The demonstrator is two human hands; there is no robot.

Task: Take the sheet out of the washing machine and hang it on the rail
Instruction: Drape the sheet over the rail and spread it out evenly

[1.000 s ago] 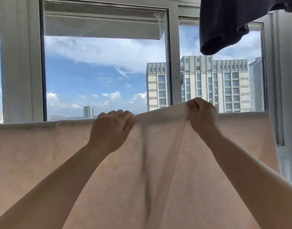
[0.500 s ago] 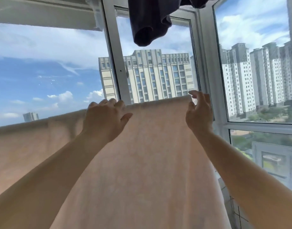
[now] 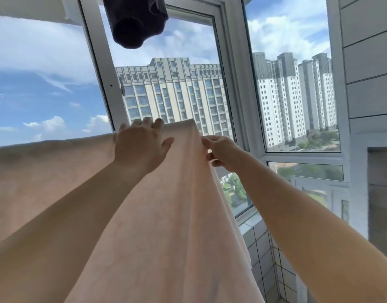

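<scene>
Over the rail, hidden under its own fold, hangs the sheet (image 3: pixel 166 204), pale pink, draped from top edge down past the bottom of view, with more of it running off to the left. Rail itself not visible, only guessed from the straight fold line. Left hand (image 3: pixel 142 147) laid flat on the fold near the right end, fingers (image 3: pixel 147 122) curled loosely over the top, thumb spread out to the side, pressing rather than gripping. Right hand (image 3: pixel 223 153) at the sheet's right side edge just below the fold, thumb and forefinger pinched on the hem, other fingers tucked.

Looks soft and limp, with no stiffness at all: falls in long vertical folds and follows every pull. Probably damp from the wash, so likely heavier than it looks and inclined to cling to itself and bunch. Could slide off the rail if the two hanging halves end up uneven. Best taken at the hems and corners, pinched between thumb and finger and drawn sideways to flatten the creases, with a flat palm on the fold to stop it creeping. Dark garment (image 3: pixel 135 18) hangs overhead, well apart from the sheet
</scene>
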